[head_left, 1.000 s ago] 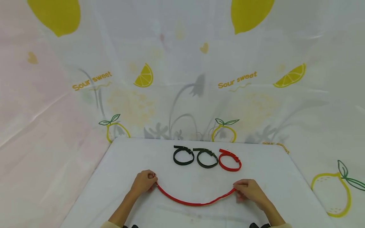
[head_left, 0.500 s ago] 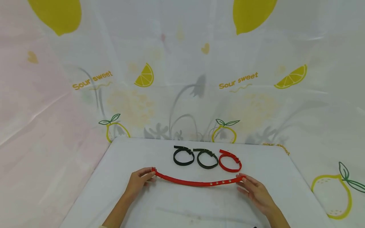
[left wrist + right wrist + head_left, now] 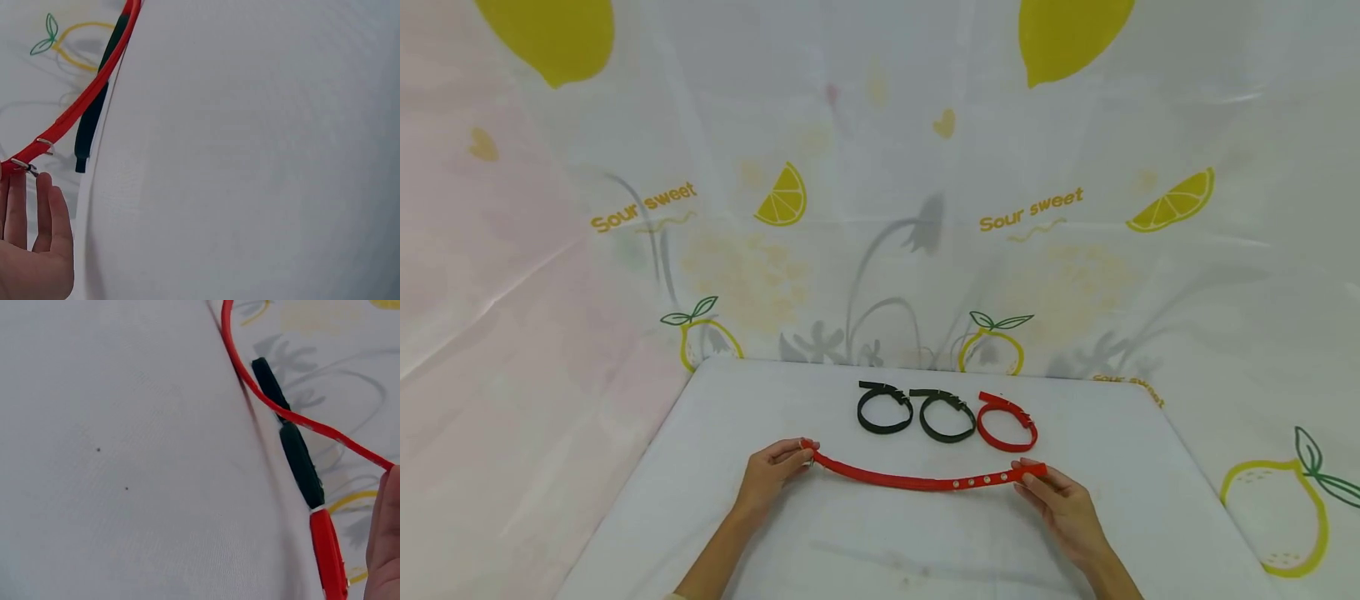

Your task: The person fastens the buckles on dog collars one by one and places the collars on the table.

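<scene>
A red collar strap (image 3: 895,481) is stretched in a shallow downward curve between my two hands, above the white table. My left hand (image 3: 767,477) pinches its buckle end; in the left wrist view a metal ring (image 3: 45,146) and the buckle (image 3: 24,165) show close to the fingertips. The strap's holed end, with several metal eyelets facing up, is pinched by my right hand (image 3: 1063,507), and the tip sticks out past the thumb. In the right wrist view the strap (image 3: 312,426) runs edge-on to the fingers (image 3: 386,537) at the right border.
Farther back on the white table (image 3: 760,400) lie three buckled, looped collars in a row: a black one (image 3: 883,429), a dark green one (image 3: 947,437) and a red one (image 3: 1006,447). A lemon-printed sheet (image 3: 880,250) rises behind the table.
Both hands have lifted the red strap, and its sag has become shallower. Its eyelets have turned into view. The right fingers have shifted so the strap's tip now shows past the thumb.
</scene>
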### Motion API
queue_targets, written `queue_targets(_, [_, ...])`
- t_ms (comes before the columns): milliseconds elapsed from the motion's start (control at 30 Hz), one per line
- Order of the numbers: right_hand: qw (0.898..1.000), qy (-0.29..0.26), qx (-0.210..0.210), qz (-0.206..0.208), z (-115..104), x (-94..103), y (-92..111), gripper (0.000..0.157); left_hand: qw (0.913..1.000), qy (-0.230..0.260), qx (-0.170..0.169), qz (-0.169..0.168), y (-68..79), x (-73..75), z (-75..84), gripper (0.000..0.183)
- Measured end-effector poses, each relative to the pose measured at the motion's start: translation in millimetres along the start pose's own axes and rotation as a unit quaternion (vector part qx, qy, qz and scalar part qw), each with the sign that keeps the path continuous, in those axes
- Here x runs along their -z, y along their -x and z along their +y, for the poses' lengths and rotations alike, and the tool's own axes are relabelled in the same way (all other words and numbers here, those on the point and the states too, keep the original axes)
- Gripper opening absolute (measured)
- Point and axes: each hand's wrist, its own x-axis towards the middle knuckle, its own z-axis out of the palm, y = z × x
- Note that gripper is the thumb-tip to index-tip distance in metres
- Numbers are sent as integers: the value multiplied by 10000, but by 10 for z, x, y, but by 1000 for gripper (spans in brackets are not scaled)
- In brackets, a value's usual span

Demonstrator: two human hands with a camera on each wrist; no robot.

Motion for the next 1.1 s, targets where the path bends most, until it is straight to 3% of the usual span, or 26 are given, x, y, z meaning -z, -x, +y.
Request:
queue_targets(167, [9985,360,341,236,0,-119,16,36,9997,-108,-204,-48,28,-61,5,39])
queue_targets(300, [9966,564,451,407,-6,-220,48,26,9996,-97,-170,-198,76,-151,16,40])
queue_targets(467, [9936,942,461,414,0,-408,94,37,9985,27,-208,-501,150,-320,52,40])
queue_targets(700, [9921,1164,440,-135,19,-691,143,38,9927,-226,-368,-1129,279,-586,127,46])
queue_targets(967, [9865,1501,189,-629,22,-914,167,33,9841,-546,-648,-1562,395,-827,221,32])
queue_targets(1100, [9790,1870,175,-798,35,-1002,198,30,9769,-787,-773,-1828,450,-922,257,27])
